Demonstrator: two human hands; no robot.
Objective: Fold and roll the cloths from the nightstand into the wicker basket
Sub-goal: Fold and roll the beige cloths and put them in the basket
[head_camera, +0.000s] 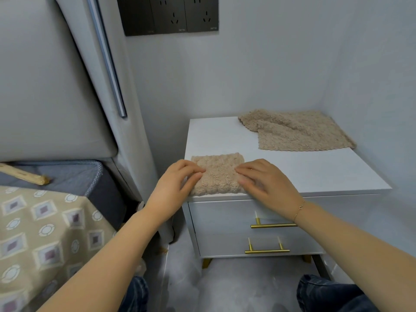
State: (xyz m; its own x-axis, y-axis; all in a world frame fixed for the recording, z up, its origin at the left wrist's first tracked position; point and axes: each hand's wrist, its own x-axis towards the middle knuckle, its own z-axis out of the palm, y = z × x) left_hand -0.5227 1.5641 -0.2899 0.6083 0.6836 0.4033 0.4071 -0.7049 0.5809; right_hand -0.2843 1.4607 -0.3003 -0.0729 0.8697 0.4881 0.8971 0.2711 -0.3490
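A small tan fluffy cloth lies folded at the front left corner of the white nightstand. Its near edge sits right at the front edge of the top. Both hands are on it. The left hand rests on the left side of the cloth, with its fingers bent a little and the tips on the fluff. The right hand lies on the right side, with its fingers held out nearly straight and pressing down flat. Neither hand pinches the cloth. A thin gold bracelet is on the right wrist.

A second tan cloth lies at the back right of the nightstand top, loose and partly folded over itself, well apart from the first one.

The nightstand has two drawers with gold bar handles and gold feet. To the left is a bed with a patterned cover and a grey padded headboard. On the wall above is a dark panel of power sockets. There is tiny writing under the sockets, too small to read.
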